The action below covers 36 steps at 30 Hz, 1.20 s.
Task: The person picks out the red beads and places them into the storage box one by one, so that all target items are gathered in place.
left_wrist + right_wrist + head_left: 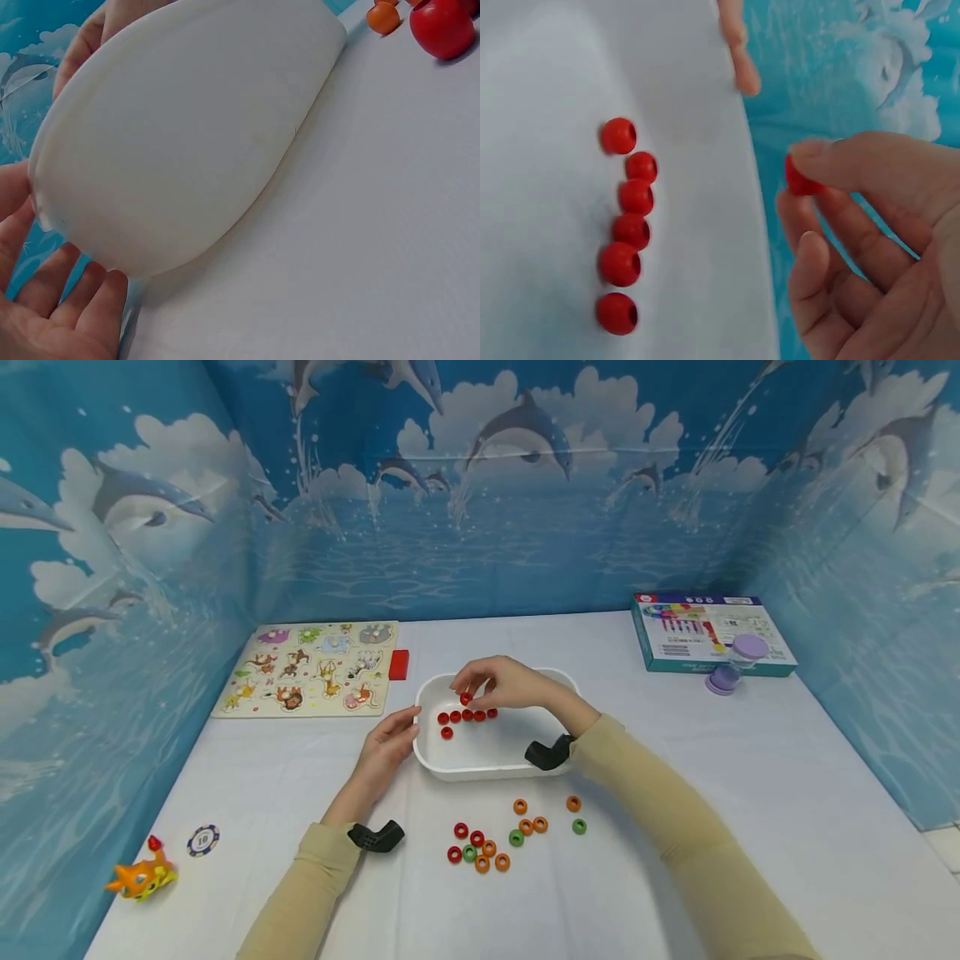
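R hand pinches a red bead btwn thumb & fingers, up over the white tray, just behind a row of 5 red beads; a 6th bead lies just nearer the person. L hand, fingers spread & not curled, touches tray's L end. Loose beads (red, orange, green) lie on the cloth in front; animal puzzle board back L.

a number "10" on the round chip
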Available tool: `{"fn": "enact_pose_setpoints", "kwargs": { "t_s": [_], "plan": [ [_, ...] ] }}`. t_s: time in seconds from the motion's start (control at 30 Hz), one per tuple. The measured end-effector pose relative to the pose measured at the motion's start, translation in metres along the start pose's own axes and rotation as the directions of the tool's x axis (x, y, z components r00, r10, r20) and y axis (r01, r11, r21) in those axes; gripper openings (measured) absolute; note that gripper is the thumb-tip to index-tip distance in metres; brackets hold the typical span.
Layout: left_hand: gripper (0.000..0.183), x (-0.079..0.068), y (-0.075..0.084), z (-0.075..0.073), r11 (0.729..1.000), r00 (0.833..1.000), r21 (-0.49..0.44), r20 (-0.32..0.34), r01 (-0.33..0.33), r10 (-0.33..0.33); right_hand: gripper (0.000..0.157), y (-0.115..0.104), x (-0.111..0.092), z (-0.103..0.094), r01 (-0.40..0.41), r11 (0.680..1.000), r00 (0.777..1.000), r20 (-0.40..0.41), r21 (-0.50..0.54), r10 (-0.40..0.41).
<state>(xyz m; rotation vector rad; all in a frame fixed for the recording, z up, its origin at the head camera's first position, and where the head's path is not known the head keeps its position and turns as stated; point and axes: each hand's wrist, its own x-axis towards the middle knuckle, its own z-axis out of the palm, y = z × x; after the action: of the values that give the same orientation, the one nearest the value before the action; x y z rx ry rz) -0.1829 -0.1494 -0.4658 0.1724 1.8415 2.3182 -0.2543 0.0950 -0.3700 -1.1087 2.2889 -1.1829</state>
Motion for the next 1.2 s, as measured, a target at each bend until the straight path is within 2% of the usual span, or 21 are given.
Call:
{"fn": "enact_pose_setpoints", "kwargs": {
  "t_s": [0.13,0.23,0.47,0.7,0.87,1.03,1.2],
  "plan": [
    [0.046,0.000,-0.001,0.000,1.000,1.000,0.001,0.001,-0.004,0.004,0.034,0.012,0.015,0.007,-0.089,0.996,0.993,0.076,0.001,0.088],
    [0.045,0.000,0.000,0.000,1.000,1.000,0.001,0.000,-0.011,0.011,0.032,0.018,0.022,0.012,-0.125,0.992,0.984,0.130,-0.014,0.126],
    [0.045,0.000,0.000,0.001,1.000,1.000,0.007,-0.005,0.000,0.000,0.032,0.032,0.031,0.025,-0.201,0.976,0.964,0.162,-0.082,0.212],
    [0.047,0.001,-0.001,0.000,1.000,1.000,0.012,-0.011,-0.001,0.001,0.033,0.041,0.034,0.032,-0.141,0.981,0.970,0.178,-0.132,0.164],
    [0.045,0.001,-0.001,0.000,1.000,1.000,0.019,-0.005,-0.001,0.001,0.036,0.038,0.033,0.030,-0.161,0.980,0.966,0.186,-0.120,0.181],
    [0.045,0.001,-0.001,0.000,1.000,1.000,0.019,-0.002,-0.009,0.009,0.043,0.020,0.022,0.011,-0.173,0.984,0.970,0.163,-0.042,0.178],
    [0.044,0.001,-0.002,0.000,1.000,1.000,0.011,-0.008,-0.016,0.016,0.040,-0.010,-0.010,-0.009,-0.046,0.999,0.991,0.127,-0.003,0.046]
  ]
}}
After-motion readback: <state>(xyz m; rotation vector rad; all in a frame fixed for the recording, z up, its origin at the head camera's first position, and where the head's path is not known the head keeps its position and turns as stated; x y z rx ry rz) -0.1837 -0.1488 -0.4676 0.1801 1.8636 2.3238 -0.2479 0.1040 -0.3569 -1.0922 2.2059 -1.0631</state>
